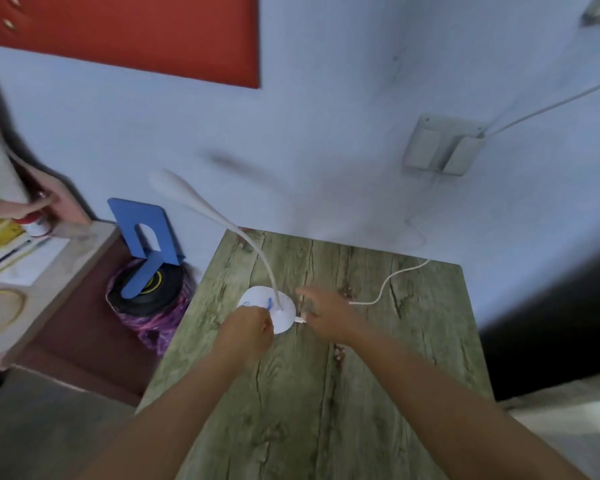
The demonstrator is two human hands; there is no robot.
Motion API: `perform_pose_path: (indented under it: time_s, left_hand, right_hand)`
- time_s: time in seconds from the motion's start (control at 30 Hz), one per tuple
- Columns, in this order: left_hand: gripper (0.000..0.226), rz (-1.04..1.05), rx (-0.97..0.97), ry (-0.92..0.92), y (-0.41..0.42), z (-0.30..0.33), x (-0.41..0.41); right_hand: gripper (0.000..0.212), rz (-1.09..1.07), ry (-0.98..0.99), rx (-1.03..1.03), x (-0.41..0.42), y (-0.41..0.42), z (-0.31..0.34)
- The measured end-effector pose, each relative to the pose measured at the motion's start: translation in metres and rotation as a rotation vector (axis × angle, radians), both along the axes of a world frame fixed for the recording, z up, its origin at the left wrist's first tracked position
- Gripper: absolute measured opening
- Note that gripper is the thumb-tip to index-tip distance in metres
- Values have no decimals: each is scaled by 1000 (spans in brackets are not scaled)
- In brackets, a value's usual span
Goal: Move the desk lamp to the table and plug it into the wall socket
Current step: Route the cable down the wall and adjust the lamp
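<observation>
The desk lamp (269,311) stands on the wooden surface (326,393), its round white base near the far left part of the top and its thin bendy neck arching up and away to the left, so the long head hangs out past the edge. The left hand (248,332) is on the near rim of the base, fingers curled in around it, holding it. The right hand (326,315) sits just beside the base on the other side, fingers loosely spread and a bit blurred; whether they pinch the small white plug end (300,320) poking out of the base, I cannot tell. From under that hand a white cable (385,287) snakes across the wood toward the back edge and up the pale blue wall to the wall socket (442,147), where a white adapter is already seated. To the left, off the surface, a blue bookend (142,237) stands on a dark round thing with purple fluff around it.
</observation>
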State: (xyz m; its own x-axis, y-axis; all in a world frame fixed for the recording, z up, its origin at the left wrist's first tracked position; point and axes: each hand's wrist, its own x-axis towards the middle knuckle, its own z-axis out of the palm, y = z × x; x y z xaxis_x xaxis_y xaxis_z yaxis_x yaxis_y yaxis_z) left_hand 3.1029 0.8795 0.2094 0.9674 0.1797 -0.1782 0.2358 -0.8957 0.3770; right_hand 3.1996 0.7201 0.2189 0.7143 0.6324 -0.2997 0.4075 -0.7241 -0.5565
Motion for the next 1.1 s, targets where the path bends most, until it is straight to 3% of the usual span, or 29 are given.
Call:
perform_pose_path:
  time_s: [0.07, 0.13, 0.37, 0.93, 1.1]
  left_hand:
    - [21, 112, -40, 1, 19, -11, -4]
    - [44, 160, -45, 55, 33, -20, -2]
    - [72, 102, -58, 200, 30, -32, 20]
    - [50, 133, -27, 184, 31, -40, 28]
    - [64, 147, -41, 162, 31, -42, 26]
  right_hand:
    - [59, 22, 45, -42, -10, 8, -7]
    - [64, 52, 37, -79, -18, 15, -13]
    - [69, 138, -22, -182, -23, 22, -27]
    - [58, 161, -28, -207, -17, 27, -21]
    - [63, 173, -19, -228, -17, 28, -21]
